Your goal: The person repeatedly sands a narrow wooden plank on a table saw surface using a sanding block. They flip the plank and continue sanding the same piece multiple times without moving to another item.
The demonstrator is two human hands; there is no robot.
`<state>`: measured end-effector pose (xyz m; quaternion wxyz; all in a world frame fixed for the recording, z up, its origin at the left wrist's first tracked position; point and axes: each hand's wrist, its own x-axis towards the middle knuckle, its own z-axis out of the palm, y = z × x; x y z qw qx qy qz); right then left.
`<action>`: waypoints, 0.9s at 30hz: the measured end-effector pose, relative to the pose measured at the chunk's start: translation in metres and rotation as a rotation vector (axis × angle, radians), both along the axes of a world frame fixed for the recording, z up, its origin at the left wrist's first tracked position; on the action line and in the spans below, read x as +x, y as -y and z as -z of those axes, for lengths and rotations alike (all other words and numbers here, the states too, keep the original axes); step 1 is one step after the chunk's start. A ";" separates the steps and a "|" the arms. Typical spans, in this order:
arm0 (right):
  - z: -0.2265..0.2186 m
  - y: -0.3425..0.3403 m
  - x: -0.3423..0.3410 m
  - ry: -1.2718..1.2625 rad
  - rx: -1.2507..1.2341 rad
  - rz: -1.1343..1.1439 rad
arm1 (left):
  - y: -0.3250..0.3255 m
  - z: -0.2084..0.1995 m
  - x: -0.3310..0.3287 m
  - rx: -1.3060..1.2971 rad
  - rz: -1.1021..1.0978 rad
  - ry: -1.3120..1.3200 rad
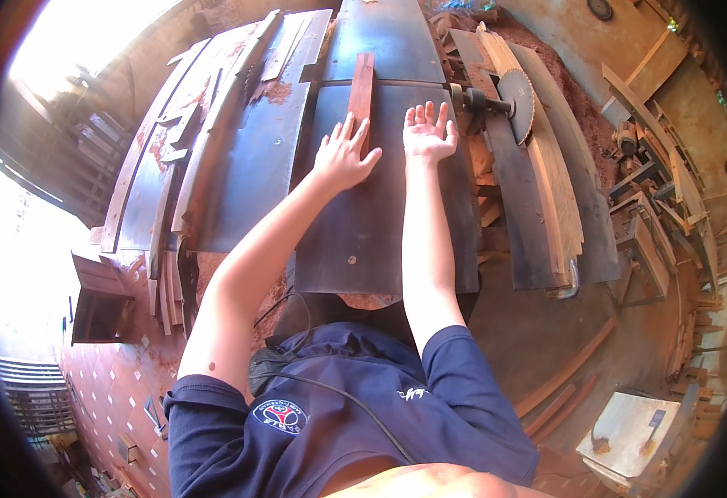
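Note:
A narrow reddish-brown wooden strip (362, 87) lies lengthwise on the dark metal table (338, 241) in front of me, crossing the seam between two plates. My left hand (345, 156) rests beside and partly over the strip's near end, fingers spread, thumb out to the right. To its right, my right hand (430, 133) is turned palm up with fingers loosely apart and nothing in it. Just right of that hand, a toothed circular saw blade (516, 106) stands upright on a shaft (486, 101) beside a long pale board.
Wooden strips (230, 91) lie along the table's left plates. A metal clamp (569, 280) grips the pale board's (546, 191) near end. Timber pieces (654, 199) pile at the right wall. A white box (629, 436) stands on the floor at lower right; a dark cabinet (100, 299) is at left.

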<state>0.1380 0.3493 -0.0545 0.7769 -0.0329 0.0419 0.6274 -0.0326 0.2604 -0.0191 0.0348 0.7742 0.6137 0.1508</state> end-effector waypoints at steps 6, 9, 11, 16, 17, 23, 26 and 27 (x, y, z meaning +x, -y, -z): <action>0.008 -0.004 0.002 0.067 0.041 -0.005 | -0.051 0.015 0.002 0.151 0.044 0.060; 0.010 -0.006 0.002 0.049 0.031 -0.006 | -0.085 0.029 -0.006 0.153 0.125 0.045; 0.011 -0.007 0.002 0.060 0.045 -0.006 | -0.115 0.046 -0.009 0.197 0.128 0.041; 0.001 -0.006 -0.006 0.039 0.038 -0.025 | -0.170 0.070 -0.026 0.253 0.111 -0.036; -0.002 -0.006 -0.014 0.028 0.047 -0.044 | -0.182 0.078 -0.039 0.294 0.107 -0.085; 0.003 -0.021 -0.020 0.020 0.046 -0.063 | -0.242 0.070 -0.051 0.430 0.293 -0.238; 0.008 -0.031 -0.016 0.030 0.061 -0.074 | -0.264 0.062 -0.027 0.324 0.207 0.121; 0.016 -0.038 0.005 0.039 0.049 -0.011 | -0.251 0.025 0.025 0.046 0.148 0.232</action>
